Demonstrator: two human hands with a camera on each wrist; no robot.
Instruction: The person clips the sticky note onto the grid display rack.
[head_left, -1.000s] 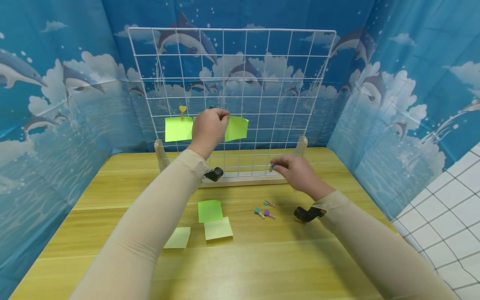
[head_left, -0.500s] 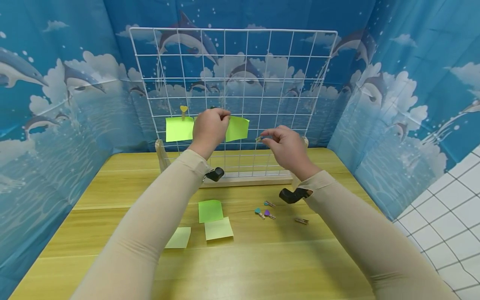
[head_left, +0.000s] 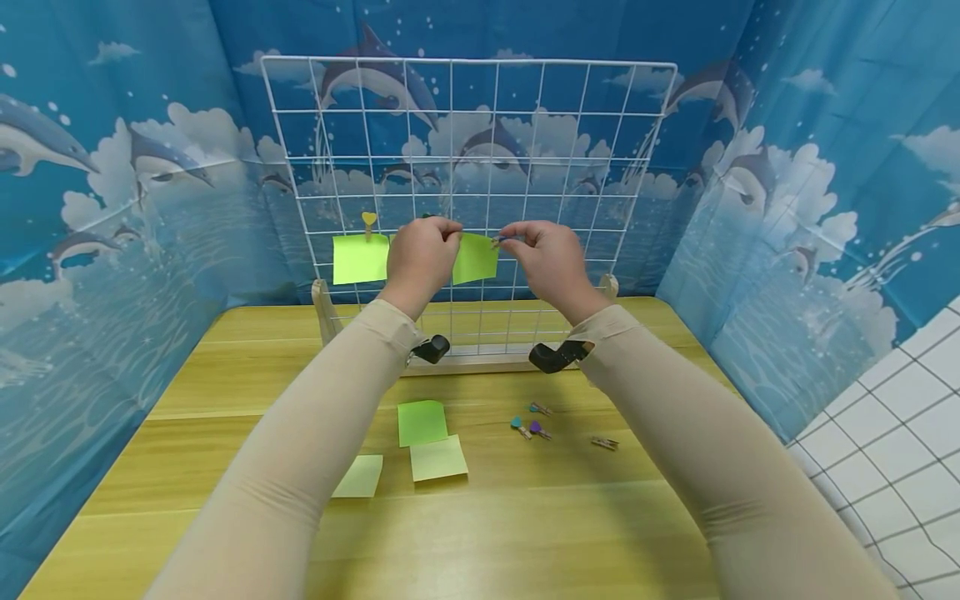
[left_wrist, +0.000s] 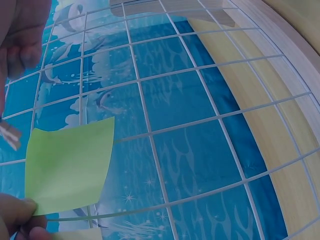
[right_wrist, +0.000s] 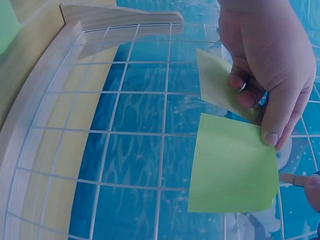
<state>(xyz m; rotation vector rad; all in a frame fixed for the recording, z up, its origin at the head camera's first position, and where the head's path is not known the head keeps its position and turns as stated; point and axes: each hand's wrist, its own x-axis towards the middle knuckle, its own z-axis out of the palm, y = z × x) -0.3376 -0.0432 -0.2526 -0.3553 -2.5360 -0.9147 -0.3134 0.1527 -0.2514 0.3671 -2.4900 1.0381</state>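
Note:
My left hand (head_left: 418, 265) pinches the top left corner of a green sticky note (head_left: 476, 259) against the white wire grid (head_left: 510, 196). Between the thumb and fingertips of my right hand (head_left: 553, 260) is a small wooden clothespin (right_wrist: 294, 179), just to the right of that note's upper edge; the right wrist view shows a small gap between them. A yellow heart clothespin (head_left: 368, 227) fixes another lime note (head_left: 358, 259) at the grid's left. A paler note (right_wrist: 215, 80) hangs between them, mostly hidden behind my left hand in the head view.
On the wooden table lie a green note (head_left: 422, 422), a pale yellow note (head_left: 438, 458) and another pale note (head_left: 360, 476) partly under my left sleeve. Several clothespins lie to the right, including a purple heart one (head_left: 539, 430) and a plain-looking one (head_left: 604, 442).
My right hand has risen and moved left with the clothespin, from low before the grid to the green note's upper right edge. My left hand has stayed on the note.

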